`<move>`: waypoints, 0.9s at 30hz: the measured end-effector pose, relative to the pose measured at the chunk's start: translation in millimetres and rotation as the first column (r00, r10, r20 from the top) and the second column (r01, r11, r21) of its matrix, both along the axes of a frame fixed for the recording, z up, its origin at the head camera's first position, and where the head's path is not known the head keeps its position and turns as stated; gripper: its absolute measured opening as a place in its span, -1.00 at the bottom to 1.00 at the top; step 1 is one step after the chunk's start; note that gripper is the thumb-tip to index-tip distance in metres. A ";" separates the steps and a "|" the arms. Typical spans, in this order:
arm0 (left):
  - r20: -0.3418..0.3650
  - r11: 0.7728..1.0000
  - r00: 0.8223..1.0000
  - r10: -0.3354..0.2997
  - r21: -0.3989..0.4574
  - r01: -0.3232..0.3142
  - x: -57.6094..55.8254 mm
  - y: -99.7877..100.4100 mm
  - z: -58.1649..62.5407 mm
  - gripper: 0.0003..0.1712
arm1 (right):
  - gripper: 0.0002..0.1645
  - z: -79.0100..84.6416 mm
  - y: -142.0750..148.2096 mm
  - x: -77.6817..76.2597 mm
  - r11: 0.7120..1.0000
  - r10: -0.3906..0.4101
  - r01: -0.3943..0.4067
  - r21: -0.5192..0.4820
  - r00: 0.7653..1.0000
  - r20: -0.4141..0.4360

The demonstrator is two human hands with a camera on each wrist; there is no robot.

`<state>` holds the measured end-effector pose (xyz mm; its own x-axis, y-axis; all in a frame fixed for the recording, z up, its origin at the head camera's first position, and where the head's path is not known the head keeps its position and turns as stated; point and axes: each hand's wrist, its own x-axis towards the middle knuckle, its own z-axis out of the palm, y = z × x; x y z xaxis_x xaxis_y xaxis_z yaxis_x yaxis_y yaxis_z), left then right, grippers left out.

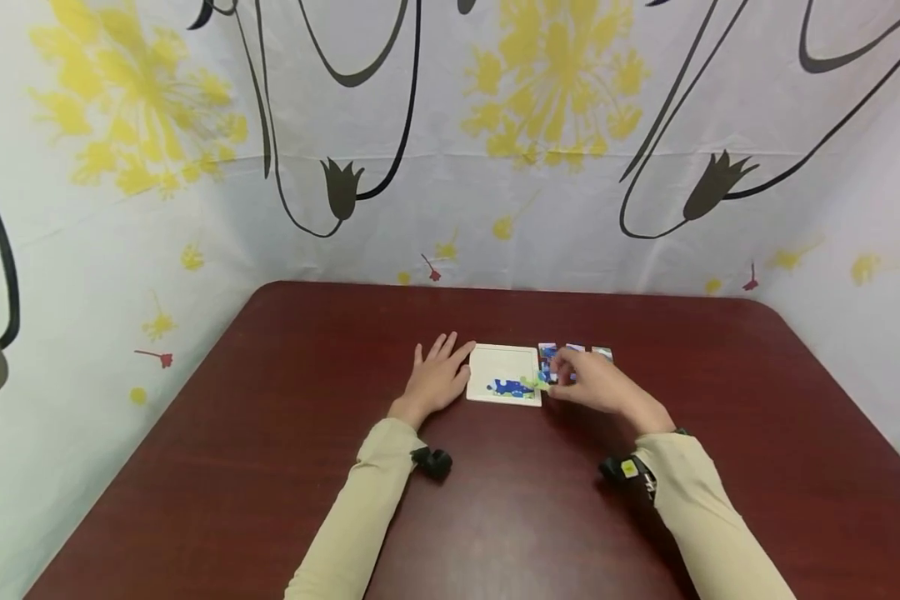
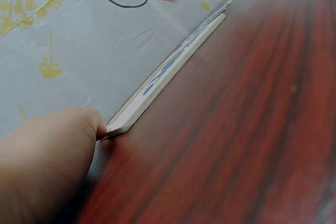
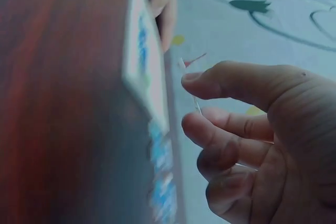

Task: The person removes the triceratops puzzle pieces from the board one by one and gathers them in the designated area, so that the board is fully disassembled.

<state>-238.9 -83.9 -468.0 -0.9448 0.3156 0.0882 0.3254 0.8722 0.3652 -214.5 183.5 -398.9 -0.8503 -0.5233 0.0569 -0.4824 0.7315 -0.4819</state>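
Note:
A shallow white puzzle tray (image 1: 504, 352) lies on the table with several joined blue and green jigsaw pieces (image 1: 512, 388) along its near edge. My left hand (image 1: 433, 382) rests flat beside it, fingers spread; its thumb touches the tray corner (image 2: 116, 129) in the left wrist view. Over the tray's right side, my right hand (image 1: 596, 381) pinches a jigsaw piece between thumb and fingers. The right wrist view shows that piece (image 3: 197, 105) nearly edge-on, raised above the table, so its picture is hidden there.
Loose jigsaw pieces (image 1: 547, 351) lie right of the tray, partly covered by the right hand. The dark red wooden table (image 1: 330, 358) extends around them to a patterned cloth (image 1: 435, 200) hanging behind. Each wrist carries a small black camera (image 1: 432, 463).

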 end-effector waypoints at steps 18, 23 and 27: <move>-0.010 1.000 1.000 0.003 0.013 -0.003 -0.1 0.9 4.8 -0.44 | -0.75 -16.7 22.6 -4.1 1.000 0.021 -0.019 -0.020 0.990 0.138; 0.011 1.000 1.000 0.005 0.001 -0.005 1.4 1.4 4.4 -0.44 | -0.74 -17.6 21.9 -3.6 1.000 0.010 -0.006 -0.023 0.986 0.167; 0.008 1.000 1.000 0.001 0.005 -0.001 2.1 2.8 1.7 -0.44 | -0.74 -20.7 22.5 -1.0 0.999 -0.015 0.023 -0.040 0.981 0.195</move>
